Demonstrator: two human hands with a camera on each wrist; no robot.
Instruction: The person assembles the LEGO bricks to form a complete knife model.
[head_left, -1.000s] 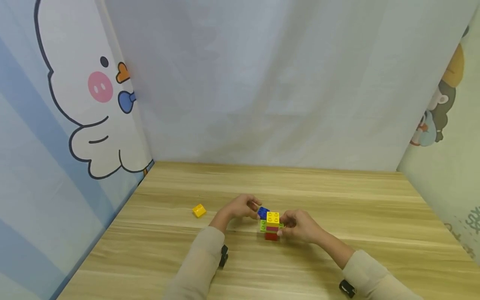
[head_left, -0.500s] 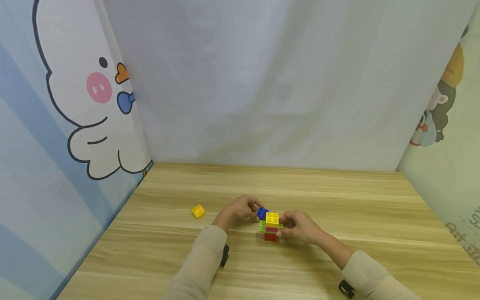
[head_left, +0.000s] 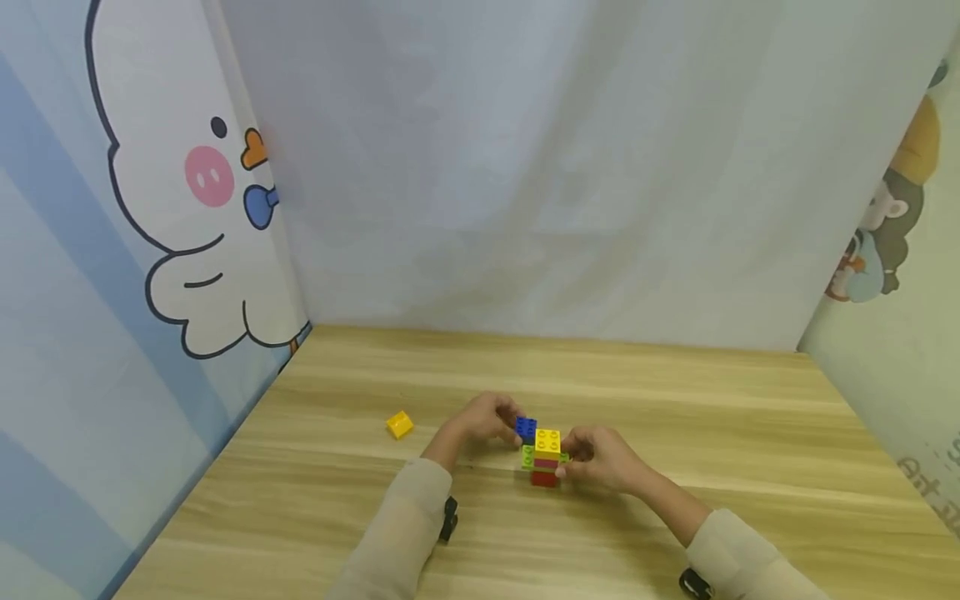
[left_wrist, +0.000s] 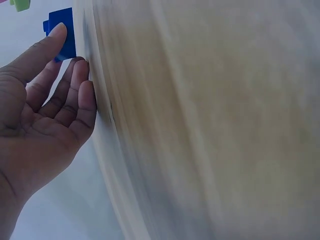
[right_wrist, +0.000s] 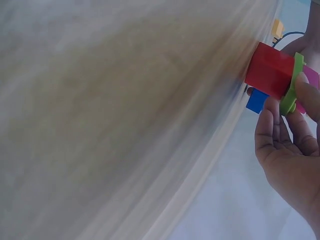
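Observation:
My left hand pinches a blue toy building brick between thumb and forefinger, just behind and left of a small brick stack. Its thumb lies across the blue brick in the left wrist view, the other fingers bent beside the table. The stack has a red brick at the bottom, a wider lime-green piece, a magenta layer, and a yellow brick on top. From the right, my right hand grips the stack, thumb on the green piece in the right wrist view.
A loose yellow-orange brick lies on the wooden table, left of my left hand. Behind the table hangs a pale curtain. Printed cartoon panels flank both sides.
The blue brick has turned slightly and sits straighter behind the stack. Both hands keep nearly the same places; the head view has shifted a little.

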